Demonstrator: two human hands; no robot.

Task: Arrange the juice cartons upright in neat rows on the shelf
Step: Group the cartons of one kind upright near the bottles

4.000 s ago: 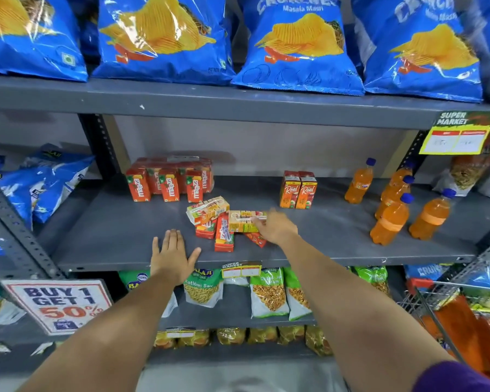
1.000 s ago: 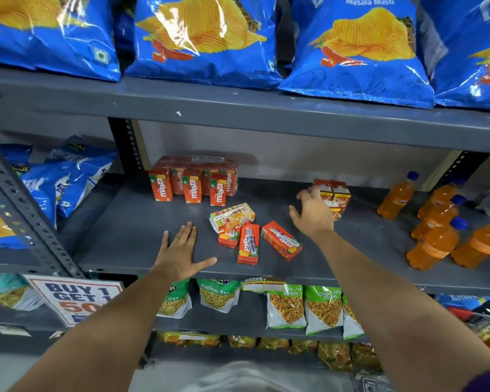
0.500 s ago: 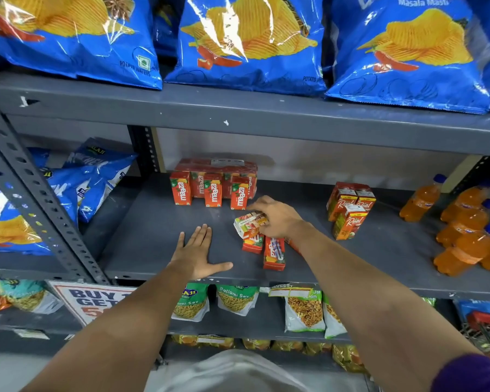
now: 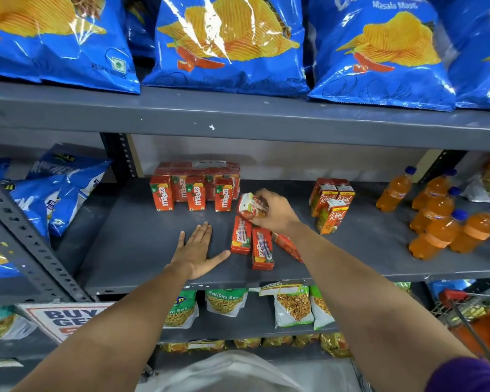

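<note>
Right hand [image 4: 277, 215] grips a carton [image 4: 251, 206], tilted, lifted just off the shelf [image 4: 136, 244]. Left hand [image 4: 197, 250] flat on shelf, fingers spread. Three cartons [image 4: 262, 247] lie flat at the held one's 6 o'clock. Upright Maaza row [image 4: 194, 190] at 10 o'clock; Real cartons [image 4: 330, 205] at 3 o'clock.

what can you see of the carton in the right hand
The carton is a small juice box, pale on its near faces with red and green print, seemingly card. The right hand grips its right side, fingers curled over the top, covering much of it. It is tilted, lifted off the grey shelf, right of the upright Maaza row and above the cartons lying flat.
</note>
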